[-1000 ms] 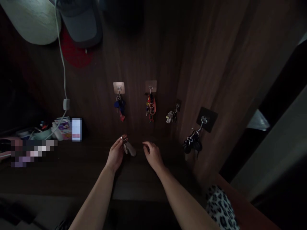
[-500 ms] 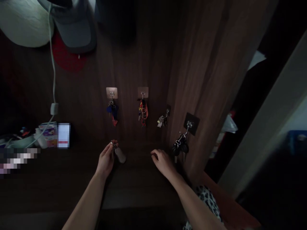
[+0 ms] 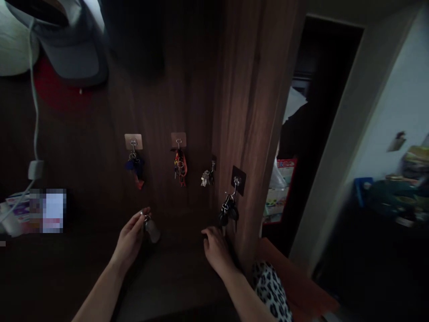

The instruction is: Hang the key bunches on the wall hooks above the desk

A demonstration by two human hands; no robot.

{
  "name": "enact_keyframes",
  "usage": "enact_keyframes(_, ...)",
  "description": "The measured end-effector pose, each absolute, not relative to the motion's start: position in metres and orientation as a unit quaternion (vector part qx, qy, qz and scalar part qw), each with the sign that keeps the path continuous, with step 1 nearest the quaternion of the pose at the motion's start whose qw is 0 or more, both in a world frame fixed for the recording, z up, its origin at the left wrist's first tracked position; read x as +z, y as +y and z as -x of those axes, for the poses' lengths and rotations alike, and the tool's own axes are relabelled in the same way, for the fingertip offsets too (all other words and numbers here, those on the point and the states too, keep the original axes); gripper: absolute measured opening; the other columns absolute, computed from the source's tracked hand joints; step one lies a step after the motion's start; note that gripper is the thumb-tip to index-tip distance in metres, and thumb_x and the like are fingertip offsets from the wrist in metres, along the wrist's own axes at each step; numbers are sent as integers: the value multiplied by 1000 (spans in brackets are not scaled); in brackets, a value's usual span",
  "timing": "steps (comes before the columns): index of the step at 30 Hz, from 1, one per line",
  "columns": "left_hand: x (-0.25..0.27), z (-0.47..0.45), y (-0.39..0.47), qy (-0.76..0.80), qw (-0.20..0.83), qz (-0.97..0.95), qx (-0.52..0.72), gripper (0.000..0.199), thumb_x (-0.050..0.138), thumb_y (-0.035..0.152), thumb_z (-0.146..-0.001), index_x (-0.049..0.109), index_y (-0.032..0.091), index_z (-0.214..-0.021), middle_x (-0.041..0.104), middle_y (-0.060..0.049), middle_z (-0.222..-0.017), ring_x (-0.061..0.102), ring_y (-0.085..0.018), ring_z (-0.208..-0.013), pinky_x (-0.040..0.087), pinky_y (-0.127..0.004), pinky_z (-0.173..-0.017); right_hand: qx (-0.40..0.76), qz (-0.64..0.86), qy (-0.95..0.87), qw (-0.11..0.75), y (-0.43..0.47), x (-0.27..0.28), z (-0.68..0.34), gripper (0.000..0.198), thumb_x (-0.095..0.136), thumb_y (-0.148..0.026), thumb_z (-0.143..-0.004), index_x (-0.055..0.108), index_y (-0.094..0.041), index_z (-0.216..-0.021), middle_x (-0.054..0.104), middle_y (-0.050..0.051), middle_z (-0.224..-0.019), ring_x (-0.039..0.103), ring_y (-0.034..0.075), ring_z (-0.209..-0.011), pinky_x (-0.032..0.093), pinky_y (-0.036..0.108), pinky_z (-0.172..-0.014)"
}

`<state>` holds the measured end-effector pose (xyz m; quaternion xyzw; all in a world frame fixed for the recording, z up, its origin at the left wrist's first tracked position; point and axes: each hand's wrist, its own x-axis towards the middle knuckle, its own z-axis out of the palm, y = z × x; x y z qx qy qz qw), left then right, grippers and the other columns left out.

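Grey fob dangles near left, on a key ring pinched in the fingertips of the left hand. Near right, the right hand has loosely curled, parted fingers, just below hanging black keys. Three key bunches hang farther off, along the dark wooden wall.

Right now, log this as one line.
left hand: holding keyring with grey fob | right hand: nothing visibly held, near hanging black key bunch | grey cap: upper left

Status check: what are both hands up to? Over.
Left hand: holding keyring with grey fob. Right hand: loosely curled, nothing visibly held. Dark key bunch: hanging close by the right hand.
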<state>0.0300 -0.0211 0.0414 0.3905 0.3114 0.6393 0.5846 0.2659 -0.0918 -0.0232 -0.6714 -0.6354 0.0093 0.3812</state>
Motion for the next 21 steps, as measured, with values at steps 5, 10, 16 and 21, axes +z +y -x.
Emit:
enact_keyframes(5, 75, -68, -14, 288, 584, -516, 556, 43, 78, 37, -57, 69, 18, -95, 70, -4, -96, 63, -14, -81, 48, -21, -67, 19, 684, -608, 402, -94, -17, -263, 35, 38, -9, -78, 60, -15, -104, 60, 11, -107, 53, 22, -109, 39, 34, -97)
enact_keyframes(10, 106, -116, -7, 208, 560, -610, 520, 30, 74, 35, -64, 67, 20, -89, 66, -4, -109, 61, -15, -94, 45, -24, -80, 28, 702, -592, 394, -105, -20, -262, 41, 36, -9, -79, 56, -16, -114, 59, 10, -115, 53, 21, -113, 39, 33, -98)
enact_keyframes(16, 117, -157, -22, 122, 545, -680, 475, 18, 69, 29, -70, 64, 17, -83, 62, -7, -119, 53, -21, -112, 40, -31, -92, -24, 679, -634, 371, -149, -36, -263, 41, 38, -16, -84, 52, -25, -121, 56, 4, -124, 52, 20, -115, 44, 30, -94)
enact_keyframes(21, 120, -174, -32, 80, 525, -711, 461, 16, 67, 28, -73, 63, 16, -83, 61, -9, -120, 54, -22, -112, 38, -34, -96, -14, 636, -691, 343, -171, -35, -269, 40, 39, -14, -84, 51, -25, -121, 58, 4, -120, 57, 16, -109, 47, 23, -88)
